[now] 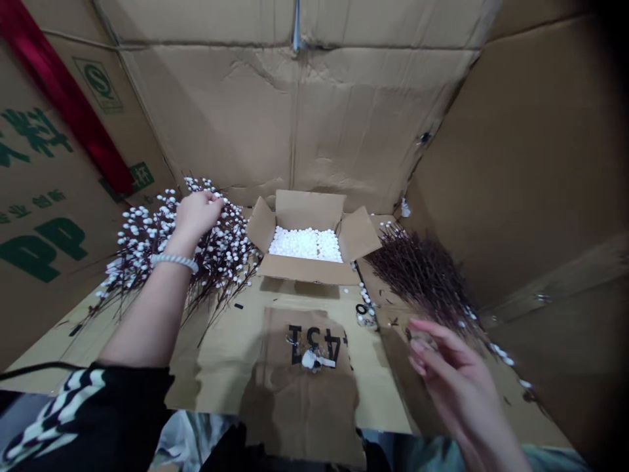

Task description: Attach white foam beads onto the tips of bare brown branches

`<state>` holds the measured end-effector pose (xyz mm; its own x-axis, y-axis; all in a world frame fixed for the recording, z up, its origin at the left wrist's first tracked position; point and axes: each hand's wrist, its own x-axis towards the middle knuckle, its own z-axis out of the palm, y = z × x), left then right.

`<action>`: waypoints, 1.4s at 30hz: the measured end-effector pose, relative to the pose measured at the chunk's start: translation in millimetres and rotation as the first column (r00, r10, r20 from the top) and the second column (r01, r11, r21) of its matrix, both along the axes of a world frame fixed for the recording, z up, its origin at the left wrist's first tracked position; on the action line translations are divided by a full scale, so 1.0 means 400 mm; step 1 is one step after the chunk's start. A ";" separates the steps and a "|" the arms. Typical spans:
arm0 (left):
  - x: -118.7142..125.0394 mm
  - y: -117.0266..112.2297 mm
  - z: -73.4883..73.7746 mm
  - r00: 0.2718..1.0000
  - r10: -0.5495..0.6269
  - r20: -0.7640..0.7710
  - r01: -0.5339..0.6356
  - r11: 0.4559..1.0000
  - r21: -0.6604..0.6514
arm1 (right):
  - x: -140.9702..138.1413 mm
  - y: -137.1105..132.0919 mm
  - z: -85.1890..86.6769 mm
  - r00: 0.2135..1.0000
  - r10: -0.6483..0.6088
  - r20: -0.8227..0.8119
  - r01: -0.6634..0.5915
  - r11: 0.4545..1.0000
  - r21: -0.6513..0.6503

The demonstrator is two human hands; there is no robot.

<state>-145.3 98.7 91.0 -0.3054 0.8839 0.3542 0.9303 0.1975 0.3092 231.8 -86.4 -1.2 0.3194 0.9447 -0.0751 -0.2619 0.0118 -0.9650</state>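
Note:
My left hand (196, 216), with a pale braided band on its wrist, reaches over a pile of dark branches with white berries (223, 246). Its fingers are closed in a pinch among the upper berries, and what lies between them cannot be made out. At the right, my right hand (449, 367) has its thumb and fingers closed round a small brownish thing (423, 338), too blurred to name. Between the hands and further back stands an open cardboard box (309, 270) of small white balls (299, 242).
A bundle of dark bare twigs (422, 265) lies at the right. A flat cardboard piece (302, 400) printed 431 bears small white and clear bits (314, 359). A clear roll with a black ring (364, 316) sits right of it. Tall cardboard walls (344, 118) enclose the surface.

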 end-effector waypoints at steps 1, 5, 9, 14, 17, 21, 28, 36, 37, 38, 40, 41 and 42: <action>-0.004 0.016 -0.008 0.999 -0.008 -0.038 0.007 1.000 -0.022 | 0.005 -0.011 -0.002 1.000 -0.014 -0.006 0.014 1.000 -0.013; -0.002 0.038 -0.039 0.991 -0.043 -0.129 0.032 0.996 -0.083 | 0.032 -0.057 -0.006 0.996 -0.085 0.004 0.085 0.994 -0.066; 0.001 0.031 -0.046 0.978 -0.052 -0.200 0.030 0.993 -0.111 | 0.065 -0.099 -0.009 0.989 -0.147 0.003 0.146 0.980 -0.134; -0.010 0.027 -0.033 0.970 0.006 -0.242 -0.032 0.994 -0.104 | 0.108 -0.148 -0.039 0.976 -0.210 0.057 0.217 0.962 -0.169; -0.023 0.017 -0.032 0.968 0.013 -0.251 -0.046 0.991 -0.127 | 0.127 -0.173 -0.067 0.970 -0.223 0.092 0.235 0.960 -0.151; -0.035 -0.004 -0.035 0.962 -0.007 -0.274 -0.031 0.991 -0.133 | 0.129 -0.196 -0.086 0.959 -0.285 0.001 0.278 0.936 -0.216; -0.044 -0.023 -0.043 0.956 -0.004 -0.294 -0.004 1.000 -0.026 | 0.109 -0.222 -0.112 0.954 -0.299 -0.035 0.282 0.928 -0.244; -0.047 -0.061 -0.058 0.992 -0.036 -0.120 0.071 0.949 0.306 | 0.131 -0.244 -0.144 0.960 -0.276 -0.051 0.244 0.909 -0.339; -0.043 -0.073 -0.055 0.996 -0.060 -0.073 0.082 0.933 0.352 | 0.131 -0.244 -0.145 0.963 -0.263 -0.056 0.229 0.912 -0.340; -0.038 -0.088 -0.052 0.995 -0.095 -0.022 0.096 0.911 0.400 | 0.129 -0.243 -0.145 0.966 -0.253 -0.062 0.218 0.915 -0.340; -0.023 -0.124 -0.049 0.979 -0.188 0.074 0.126 0.853 0.507 | 0.119 -0.239 -0.145 0.965 -0.254 -0.068 0.219 0.919 -0.328; -0.013 -0.145 -0.052 0.965 -0.235 0.115 0.133 0.818 0.559 | 0.111 -0.236 -0.143 0.962 -0.265 -0.067 0.231 0.919 -0.318; -0.002 -0.167 -0.058 0.947 -0.281 0.156 0.136 0.790 0.598 | 0.103 -0.233 -0.142 0.960 -0.274 -0.065 0.242 0.921 -0.305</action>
